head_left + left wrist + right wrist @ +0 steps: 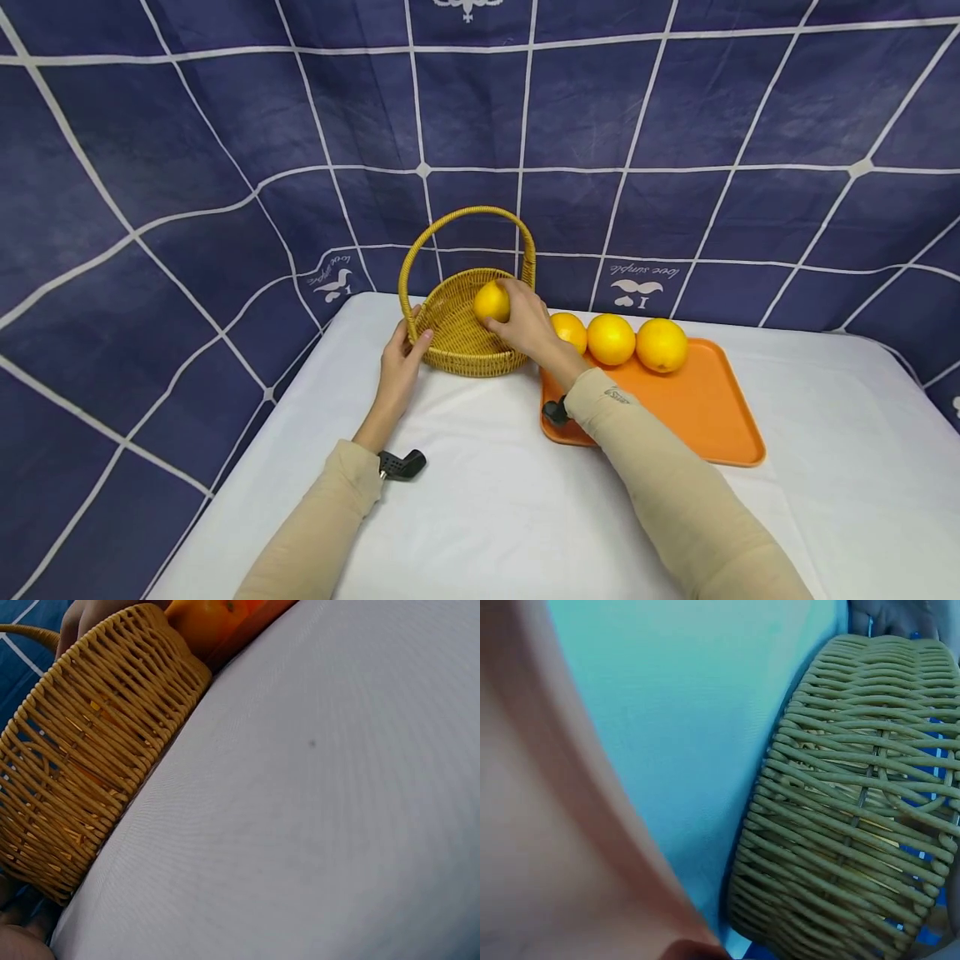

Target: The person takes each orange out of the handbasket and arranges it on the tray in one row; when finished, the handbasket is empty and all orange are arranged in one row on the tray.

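A yellow wicker basket [474, 364] with a tall hoop handle stands at the back of the table. My left hand [399, 360] grips its left side, the thumb over the rim and the fingers outside. Between the fingers and thumb of my right hand [529, 323] is an orange [490, 302], held over the basket's inside. The basket wall [97, 727] fills the upper left of the left wrist view. From the right wrist, the weave [847, 802] shows close up, and the held orange cannot be made out behind it.
Right of the basket lies an orange tray [697, 408], with three more oranges in a row along its back edge, the middle orange [611, 339] among them. White cloth [480, 500] covers the table. A dark blue checked curtain [585, 108] hangs behind.
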`<state>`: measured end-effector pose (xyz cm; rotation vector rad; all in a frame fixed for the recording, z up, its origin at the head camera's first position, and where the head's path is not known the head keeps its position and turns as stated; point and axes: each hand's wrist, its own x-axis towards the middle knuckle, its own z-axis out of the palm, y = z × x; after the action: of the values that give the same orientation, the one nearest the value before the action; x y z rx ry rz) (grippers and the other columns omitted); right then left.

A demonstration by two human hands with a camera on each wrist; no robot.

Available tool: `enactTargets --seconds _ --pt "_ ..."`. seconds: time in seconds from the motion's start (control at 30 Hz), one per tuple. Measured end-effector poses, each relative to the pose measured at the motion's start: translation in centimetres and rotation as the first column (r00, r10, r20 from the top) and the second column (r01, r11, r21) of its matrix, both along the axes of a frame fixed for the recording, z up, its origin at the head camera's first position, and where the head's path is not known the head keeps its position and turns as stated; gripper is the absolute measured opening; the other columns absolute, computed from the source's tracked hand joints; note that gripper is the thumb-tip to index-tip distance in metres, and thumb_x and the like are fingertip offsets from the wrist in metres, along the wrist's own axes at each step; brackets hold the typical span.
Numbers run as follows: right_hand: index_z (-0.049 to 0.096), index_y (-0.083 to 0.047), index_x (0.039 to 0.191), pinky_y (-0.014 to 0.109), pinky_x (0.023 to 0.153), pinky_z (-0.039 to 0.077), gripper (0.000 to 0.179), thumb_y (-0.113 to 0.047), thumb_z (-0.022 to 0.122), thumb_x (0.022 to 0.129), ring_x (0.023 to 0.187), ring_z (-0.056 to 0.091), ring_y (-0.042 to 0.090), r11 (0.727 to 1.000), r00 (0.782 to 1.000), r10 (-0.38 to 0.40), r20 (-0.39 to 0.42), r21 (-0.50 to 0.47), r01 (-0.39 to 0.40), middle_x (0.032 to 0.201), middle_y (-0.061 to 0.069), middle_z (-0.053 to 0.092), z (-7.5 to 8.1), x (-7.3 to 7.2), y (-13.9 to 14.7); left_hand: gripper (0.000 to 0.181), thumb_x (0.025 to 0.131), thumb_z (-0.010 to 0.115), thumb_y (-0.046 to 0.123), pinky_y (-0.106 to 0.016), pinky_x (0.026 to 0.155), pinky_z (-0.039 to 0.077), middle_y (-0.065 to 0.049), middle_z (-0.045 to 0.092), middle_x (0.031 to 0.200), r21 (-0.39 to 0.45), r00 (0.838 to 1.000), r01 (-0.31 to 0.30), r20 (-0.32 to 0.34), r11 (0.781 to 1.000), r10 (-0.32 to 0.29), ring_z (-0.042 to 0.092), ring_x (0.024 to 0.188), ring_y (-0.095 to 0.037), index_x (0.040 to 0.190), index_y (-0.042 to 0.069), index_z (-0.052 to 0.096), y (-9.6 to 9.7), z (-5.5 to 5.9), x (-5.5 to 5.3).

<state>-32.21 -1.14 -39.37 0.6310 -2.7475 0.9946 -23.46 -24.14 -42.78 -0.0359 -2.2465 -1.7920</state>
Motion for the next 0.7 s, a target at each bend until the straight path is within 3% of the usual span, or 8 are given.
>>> enactTargets --seconds 0.27,0.4,0.6,0.7 --pt "0.039 -0.008 0.161 0.053 0.115 0.047 0.082 -0.030 0.080 0.094 0.148 0.043 0.039 0.995 0.999 -0.040 0.027 0.093 0.037 0.164 0.020 0.040 0.3 -0.6 -1.2 0.057 0.110 0.058 0.024 -0.047 0.118 0.044 -0.015 0.046 0.163 -0.001 1.000 0.003 -0.009 1.000 -0.003 0.053 0.144 -0.029 0.163 0.014 0.041 0.0 0.0 0.0" --pt "0.039 -0.009 0.160 0.052 0.115 0.048 0.083 -0.031 0.082 0.093 0.147 0.043 0.039 0.993 0.998 -0.055 0.039 0.110 0.050 0.163 0.020 0.040 0.2 -1.1 -1.7 0.056 0.110 0.058 0.023 -0.048 0.118 0.043 -0.017 0.046 0.163 -0.007 1.000 0.001 -0.020 1.000 -0.001 0.052 0.144 -0.031 0.163 0.011 0.041 -0.2 -0.5 -0.4" --pt "0.041 -0.007 0.157 0.051 0.109 0.052 0.083 -0.032 0.084 0.091 0.135 0.055 0.039 0.991 0.996 -0.053 0.069 0.127 0.044 0.155 0.023 0.048 -0.2 -1.5 -1.9 0.058 0.110 0.058 0.027 -0.026 0.108 0.046 -0.013 0.047 0.163 -0.002 1.000 -0.001 -0.012 1.000 0.001 0.054 0.141 -0.030 0.164 0.019 0.040 -0.9 -2.9 -2.0" --pt "0.044 -0.006 0.154 0.050 0.106 0.054 0.081 -0.031 0.085 0.089 0.129 0.059 0.039 0.995 0.998 -0.035 0.056 0.097 0.029 0.151 0.024 0.052 -0.3 -1.6 -1.9 0.057 0.110 0.059 0.032 -0.018 0.101 0.046 -0.009 0.050 0.162 -0.004 1.000 -0.012 -0.026 1.000 0.012 0.056 0.137 -0.028 0.163 0.025 0.041 -1.0 -3.4 -2.2"
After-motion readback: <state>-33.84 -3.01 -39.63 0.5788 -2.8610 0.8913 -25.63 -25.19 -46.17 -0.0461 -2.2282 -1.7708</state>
